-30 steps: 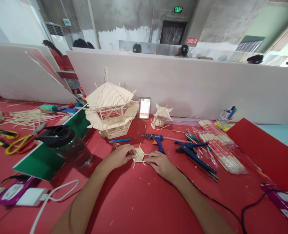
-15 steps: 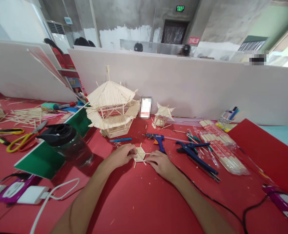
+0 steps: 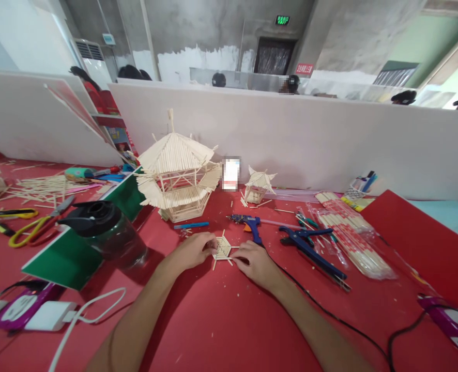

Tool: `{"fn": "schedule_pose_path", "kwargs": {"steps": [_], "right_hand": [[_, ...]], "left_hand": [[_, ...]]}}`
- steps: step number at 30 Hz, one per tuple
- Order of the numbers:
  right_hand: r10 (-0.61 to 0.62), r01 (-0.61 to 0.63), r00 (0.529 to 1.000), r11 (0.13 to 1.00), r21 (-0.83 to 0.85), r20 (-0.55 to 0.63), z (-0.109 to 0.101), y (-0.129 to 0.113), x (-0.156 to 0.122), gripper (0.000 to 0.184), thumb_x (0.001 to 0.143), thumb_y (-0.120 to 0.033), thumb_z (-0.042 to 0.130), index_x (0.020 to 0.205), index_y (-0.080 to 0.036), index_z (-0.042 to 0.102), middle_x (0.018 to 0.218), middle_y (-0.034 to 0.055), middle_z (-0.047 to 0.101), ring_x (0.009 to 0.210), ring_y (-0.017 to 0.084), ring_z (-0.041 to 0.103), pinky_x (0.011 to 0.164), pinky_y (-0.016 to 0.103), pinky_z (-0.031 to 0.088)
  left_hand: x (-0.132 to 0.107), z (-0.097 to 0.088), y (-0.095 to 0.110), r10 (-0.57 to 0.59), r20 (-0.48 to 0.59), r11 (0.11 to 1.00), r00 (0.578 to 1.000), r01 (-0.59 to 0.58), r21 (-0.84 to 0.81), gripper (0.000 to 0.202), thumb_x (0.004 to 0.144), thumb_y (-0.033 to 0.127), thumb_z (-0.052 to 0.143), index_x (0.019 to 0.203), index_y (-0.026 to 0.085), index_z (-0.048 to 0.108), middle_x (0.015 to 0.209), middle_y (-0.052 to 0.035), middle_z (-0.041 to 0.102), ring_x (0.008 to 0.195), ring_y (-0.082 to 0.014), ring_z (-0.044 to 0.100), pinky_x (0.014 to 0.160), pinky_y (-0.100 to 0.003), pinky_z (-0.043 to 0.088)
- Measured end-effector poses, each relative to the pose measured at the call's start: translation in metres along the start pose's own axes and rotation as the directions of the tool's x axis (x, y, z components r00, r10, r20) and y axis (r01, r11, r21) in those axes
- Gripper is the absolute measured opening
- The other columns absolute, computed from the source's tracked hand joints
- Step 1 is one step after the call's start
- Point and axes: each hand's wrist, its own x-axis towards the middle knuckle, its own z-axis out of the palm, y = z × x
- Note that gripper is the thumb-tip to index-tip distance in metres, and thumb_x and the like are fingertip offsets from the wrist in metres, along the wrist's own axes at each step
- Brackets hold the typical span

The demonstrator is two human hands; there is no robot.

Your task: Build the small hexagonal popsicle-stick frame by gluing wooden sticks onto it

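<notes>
A small six-sided frame of thin wooden sticks (image 3: 223, 249), patterned like a web with stick ends poking out, lies on the red table between my hands. My left hand (image 3: 197, 250) pinches its left edge with thumb and fingers. On the opposite side my right hand (image 3: 254, 261) has its fingers closed around the frame's right edge and a protruding stick. Just beyond the frame lies a blue hot glue gun (image 3: 252, 225). A blue pen (image 3: 191, 225) rests behind my left hand. Further back stand a large stick pavilion (image 3: 177, 175) and a smaller one (image 3: 258, 185).
To the left stand a dark water bottle (image 3: 110, 235), a green board (image 3: 64, 263) and scissors (image 3: 39, 227). At right lie blue-handled pliers (image 3: 314, 250), bagged sticks (image 3: 359, 243) and a red board (image 3: 426, 243). A black cable (image 3: 330, 310) runs past my right forearm. A white partition (image 3: 310, 139) closes the back.
The view has tipped slightly upward, so things sit a little lower in it. Both hands stay at the stick frame, their grip almost unchanged.
</notes>
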Motion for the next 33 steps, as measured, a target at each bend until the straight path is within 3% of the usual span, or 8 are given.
{"fn": "schedule_pose_path", "kwargs": {"steps": [12,18,33], "right_hand": [[0.05,-0.05,0.999,0.998,0.024,0.008,0.001,-0.004,0.001,0.018,0.083,-0.008,0.064,0.086,-0.022,0.074,0.08,0.0018,0.069,0.078,0.016,0.057,0.073,0.026,0.04],[0.057,-0.058,0.997,0.998,0.027,0.047,0.001,-0.004,0.004,0.018,0.084,-0.009,0.063,0.087,-0.023,0.074,0.082,0.0011,0.069,0.08,0.016,0.057,0.075,0.026,0.039],[0.056,-0.053,0.998,0.996,-0.079,0.041,0.003,-0.006,0.003,0.016,0.086,-0.011,0.062,0.089,-0.023,0.074,0.083,0.0024,0.069,0.081,0.016,0.056,0.074,0.027,0.039]], "left_hand": [[-0.001,0.0,0.004,-0.018,0.017,0.999,1.0,0.018,0.039,0.005,0.082,0.017,0.055,0.083,0.019,0.059,0.08,-0.0003,0.063,0.07,-0.0145,0.055,0.065,-0.024,0.036],[-0.002,0.002,0.006,-0.036,0.014,0.998,0.999,0.035,0.059,0.017,0.079,0.034,0.067,0.082,0.02,0.058,0.084,-0.0012,0.063,0.076,-0.0168,0.056,0.065,-0.024,0.037],[0.003,0.01,-0.002,-0.124,0.02,0.992,0.992,0.123,0.017,0.016,0.074,0.03,0.071,0.078,0.02,0.058,0.082,0.0012,0.06,0.072,-0.0147,0.054,0.064,-0.025,0.038]]}}
